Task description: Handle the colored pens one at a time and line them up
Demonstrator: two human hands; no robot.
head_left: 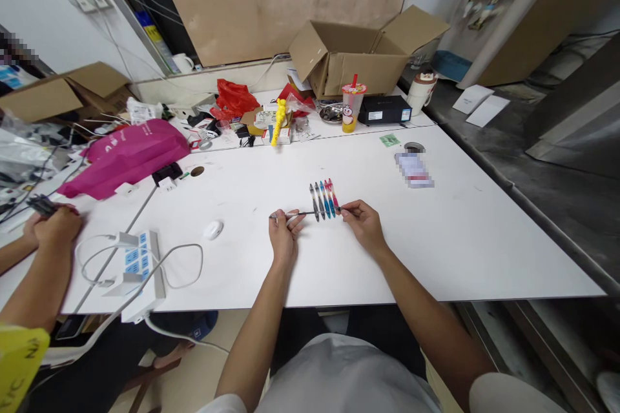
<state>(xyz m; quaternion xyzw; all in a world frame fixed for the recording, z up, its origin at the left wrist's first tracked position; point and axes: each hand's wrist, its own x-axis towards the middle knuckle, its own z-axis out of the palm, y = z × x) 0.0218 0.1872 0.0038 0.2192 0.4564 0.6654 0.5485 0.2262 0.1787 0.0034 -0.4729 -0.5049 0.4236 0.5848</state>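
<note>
Several click pens (325, 199) lie side by side on the white table, with dark grey, blue and red barrels. Above their lower ends a thin dark rod (306, 213), slim like a pen or refill, runs crosswise between my hands. My left hand (285, 235) pinches its left part between thumb and fingers, the other fingers partly curled. At the right end, my right hand (364, 224) pinches with thumb and forefinger beside the red pens. Whether the rod is one piece or several, I cannot tell.
On the left are a white earbud case (213, 230), a power strip (145, 271) with cables, and another person's hands (55, 222) holding dark pens. A pink bag (130, 155), drink cup (352, 106), open carton (358, 64) and black box (385, 110) stand behind.
</note>
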